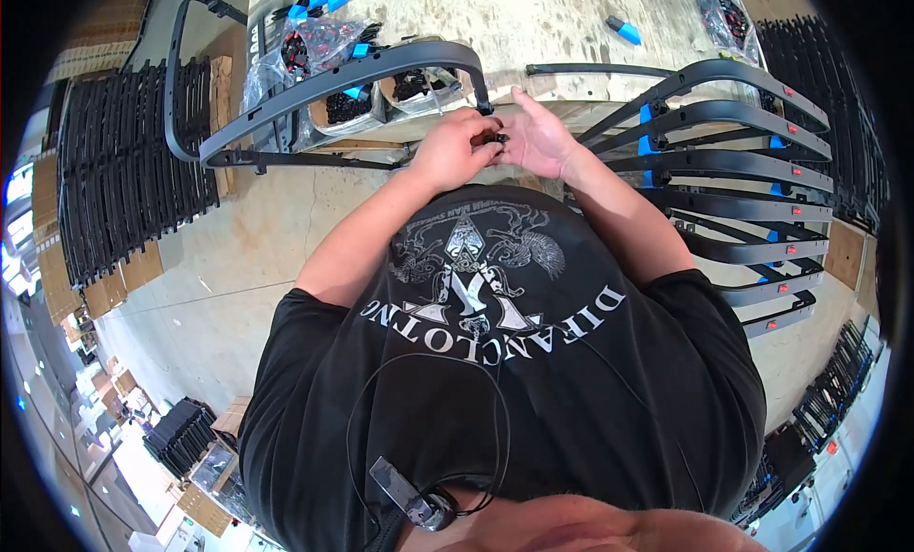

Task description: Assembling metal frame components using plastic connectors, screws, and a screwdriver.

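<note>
Close together at the table's near edge, my two hands meet over a small black part (499, 137). Curled fingers of my left hand (452, 150) pinch it against the other palm. My right hand (538, 140) is turned palm up, thumb stretched out, its fingertips partly hidden behind the left hand. Just beyond my fingers comes down the end of a black curved tubular frame (352, 73), which arches over the table edge to the left. The part's exact kind is too small to make out.
Open bins of small black parts (347, 106) stand under the frame. A blue-and-black piece (624, 30) lies on the wooden table (533, 23). Several similar frames (733, 161) with blue wraps are stacked at my right. Black bars (133, 161) are piled at left.
</note>
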### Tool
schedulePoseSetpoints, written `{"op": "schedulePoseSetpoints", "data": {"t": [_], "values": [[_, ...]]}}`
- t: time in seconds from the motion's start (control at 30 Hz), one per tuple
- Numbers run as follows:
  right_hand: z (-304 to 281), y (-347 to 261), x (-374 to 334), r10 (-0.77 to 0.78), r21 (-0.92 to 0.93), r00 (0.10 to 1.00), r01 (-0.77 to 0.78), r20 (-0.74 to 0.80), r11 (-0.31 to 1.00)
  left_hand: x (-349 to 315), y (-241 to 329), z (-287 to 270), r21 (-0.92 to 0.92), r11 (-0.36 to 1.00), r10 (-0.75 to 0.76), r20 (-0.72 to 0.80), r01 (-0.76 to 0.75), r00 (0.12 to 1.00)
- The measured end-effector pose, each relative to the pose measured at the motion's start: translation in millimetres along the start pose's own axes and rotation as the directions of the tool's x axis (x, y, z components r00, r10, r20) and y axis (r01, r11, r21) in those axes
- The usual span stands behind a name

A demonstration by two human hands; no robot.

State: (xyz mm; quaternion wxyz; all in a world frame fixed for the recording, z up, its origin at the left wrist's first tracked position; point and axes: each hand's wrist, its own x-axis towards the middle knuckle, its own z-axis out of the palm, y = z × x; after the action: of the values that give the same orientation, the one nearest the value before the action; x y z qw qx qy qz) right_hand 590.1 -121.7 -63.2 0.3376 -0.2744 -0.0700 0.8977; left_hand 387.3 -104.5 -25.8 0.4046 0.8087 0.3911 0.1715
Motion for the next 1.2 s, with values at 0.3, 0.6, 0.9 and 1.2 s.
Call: {"op": "schedulePoseSetpoints", "data": {"t": [0.3,0.6,0.9,1.2], "values": [[2.0,2.2,1.7,-0.034,-0.142,0.999,0.034,0.006,0.989,0.2,-4.7,4.0,0.025,0.998,0.064,-0.030,-0.063,0.998],[-6.6,11.1,12.7,-0.090,-0.152,0.986,0.068,-0.139,0.986,5.5,-10.5,9.2,0.142,0.974,0.191,-0.082,-0.178,0.978],[-12.7,15.4,23.9,-0.664,-0.969,0.721,-0.042,-0.198,0.243,19.3,-61.9,33.8,-0.825,0.461,-0.542,0.029,0.326,0.840],[0.5,2.1,27.7,-0.680,-0.985,0.733,-0.137,-0.031,-0.103,23.9,-64.5,29.9,-0.859,0.328,-0.588,0.140,0.393,0.797]]}}
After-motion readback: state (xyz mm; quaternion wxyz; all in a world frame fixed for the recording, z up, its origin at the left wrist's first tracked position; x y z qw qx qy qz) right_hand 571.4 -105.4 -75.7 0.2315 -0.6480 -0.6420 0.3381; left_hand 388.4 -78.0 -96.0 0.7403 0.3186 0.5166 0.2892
